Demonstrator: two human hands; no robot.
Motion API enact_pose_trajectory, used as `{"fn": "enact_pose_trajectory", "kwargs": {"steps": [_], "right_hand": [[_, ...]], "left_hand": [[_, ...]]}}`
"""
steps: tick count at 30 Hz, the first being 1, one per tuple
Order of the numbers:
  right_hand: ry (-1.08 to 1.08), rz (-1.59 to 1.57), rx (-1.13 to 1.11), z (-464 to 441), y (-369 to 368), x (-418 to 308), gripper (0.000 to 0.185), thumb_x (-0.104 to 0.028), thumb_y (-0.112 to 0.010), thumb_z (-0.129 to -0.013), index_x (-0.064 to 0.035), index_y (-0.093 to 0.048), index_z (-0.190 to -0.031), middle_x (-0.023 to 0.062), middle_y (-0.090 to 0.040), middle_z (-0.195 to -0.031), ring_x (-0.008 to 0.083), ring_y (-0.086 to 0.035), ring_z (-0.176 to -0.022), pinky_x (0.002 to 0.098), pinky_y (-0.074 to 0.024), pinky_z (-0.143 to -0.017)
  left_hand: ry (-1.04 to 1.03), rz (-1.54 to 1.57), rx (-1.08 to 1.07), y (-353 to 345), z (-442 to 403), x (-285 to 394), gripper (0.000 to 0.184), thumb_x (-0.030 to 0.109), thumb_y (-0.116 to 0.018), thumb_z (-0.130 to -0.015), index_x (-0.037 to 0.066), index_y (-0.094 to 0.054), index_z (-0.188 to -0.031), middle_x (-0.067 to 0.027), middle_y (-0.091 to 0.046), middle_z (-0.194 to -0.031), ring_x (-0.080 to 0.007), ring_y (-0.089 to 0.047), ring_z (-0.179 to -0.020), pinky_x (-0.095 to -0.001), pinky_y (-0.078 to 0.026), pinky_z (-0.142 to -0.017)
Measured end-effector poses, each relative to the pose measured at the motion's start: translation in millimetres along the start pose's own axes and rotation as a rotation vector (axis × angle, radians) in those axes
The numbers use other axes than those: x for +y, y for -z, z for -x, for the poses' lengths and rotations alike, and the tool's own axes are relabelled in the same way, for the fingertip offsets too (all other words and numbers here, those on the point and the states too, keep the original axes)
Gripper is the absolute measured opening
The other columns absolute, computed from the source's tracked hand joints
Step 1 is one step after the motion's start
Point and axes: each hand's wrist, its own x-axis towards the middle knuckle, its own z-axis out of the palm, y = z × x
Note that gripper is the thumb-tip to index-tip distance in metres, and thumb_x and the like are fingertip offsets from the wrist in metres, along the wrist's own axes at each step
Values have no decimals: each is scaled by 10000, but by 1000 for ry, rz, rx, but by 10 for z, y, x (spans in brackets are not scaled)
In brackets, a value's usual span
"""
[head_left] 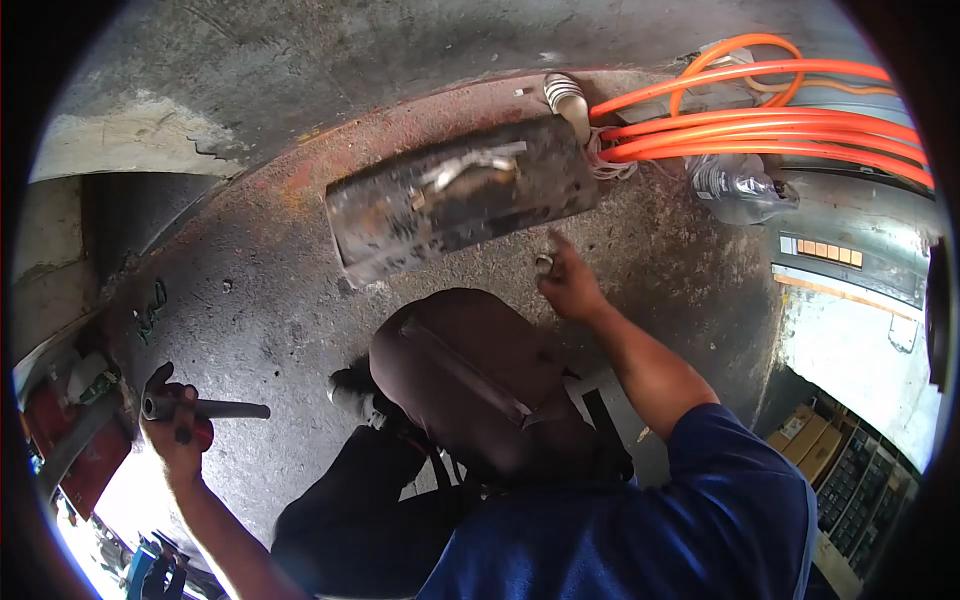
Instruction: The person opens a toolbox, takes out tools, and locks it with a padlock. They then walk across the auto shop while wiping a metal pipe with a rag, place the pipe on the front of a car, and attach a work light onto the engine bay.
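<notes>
A dark tubular metal bar (238, 410) is being gripped in the left hand (178, 432), with the fingers being wrapped round it near its wider, hollow end. The right hand (575, 287) is being held out, its index finger being extended and the others being partly curled; a small pale round thing (544, 264) is being shown at those fingers, though whether it is being pinched or worn cannot be told. Just beyond the right fingertips and leftward, the floor (265, 305) is being covered by a scuffed metal toolbox (455, 212). Farther beyond that hand, a striped slipper (567, 97) is being partly hidden by the box's corner, while ground to the right is being taken up by orange hoses (760, 127) and a clear plastic bottle (735, 190). The space between both hands is being blocked by a brown cloth-covered form (470, 360). Beyond the left hand, green cord (150, 312) is being seen.
</notes>
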Motion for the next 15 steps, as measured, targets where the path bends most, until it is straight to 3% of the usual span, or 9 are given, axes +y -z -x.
{"fn": "enact_pose_trajectory", "kwargs": {"steps": [2,5,6,8,9,11,14,15], "right_hand": [[100,-65,-7,-26,-365,553,520,-97,-663,-833,-61,-446,-1305,105,-655,-870,179,-626,-796,345,-513,-712],[71,-92,-135,-166,-559,657,403,-115,-667,-843,-56,-477,-1194,76,-634,-815,177,-595,-703,350,-510,-674],[69,-94,-132,-241,-594,602,403,-115,-667,-843,-56,-477,-1194,76,-634,-815,177,-595,-703,350,-510,-674],[-142,-531,-296,-443,-681,404,334,-118,-653,-854,-65,-495,-1144,63,-616,-825,177,-581,-685,350,-480,-610],[-138,-533,-293,-517,-760,321,334,-118,-653,-854,-65,-495,-1144,63,-616,-825,177,-581,-685,350,-480,-610],[-285,-1029,-241,-658,-903,204,432,-142,-619,-863,-69,-468,-1261,53,-594,-838,191,-588,-741,381,-459,-642],[-315,-1225,-430,-818,-1036,253,464,-116,-594,-860,-78,-424,-1290,43,-558,-842,198,-579,-778,382,-445,-653],[-352,-1255,-406,-788,-1076,251,373,-94,-581,-858,-90,-481,-1218,37,-544,-840,190,-573,-809,376,-440,-662]], "left_hand": [[-7,-9,-3,28,-12,-69,405,36,-667,-836,-26,-554,-1220,-3,-548,-808,-68,-522,-710,-199,-404,-625],[-15,-33,12,2,-11,-38,418,63,-684,-829,-21,-562,-1220,-11,-549,-836,-81,-523,-738,-220,-420,-658],[-19,-42,32,-13,-16,-9,427,86,-702,-823,-18,-571,-1216,-18,-549,-862,-92,-520,-764,-242,-432,-687],[-24,-48,7,-7,-29,27,425,92,-703,-825,-18,-572,-1214,-18,-549,-865,-93,-521,-769,-243,-432,-696],[-25,-55,-17,5,-37,38,423,98,-704,-827,-18,-573,-1212,-19,-549,-868,-95,-521,-774,-244,-433,-705],[-13,-37,-20,29,-23,-21,420,99,-703,-828,-17,-574,-1210,-19,-549,-868,-95,-521,-775,-244,-434,-705],[-14,-4,-35,-6,-4,-48,420,98,-704,-828,-15,-573,-1211,-19,-549,-864,-92,-520,-770,-244,-435,-693],[-33,11,-47,-25,18,-46,424,98,-705,-827,-13,-572,-1214,-18,-548,-859,-90,-519,-763,-244,-436,-682]]}}
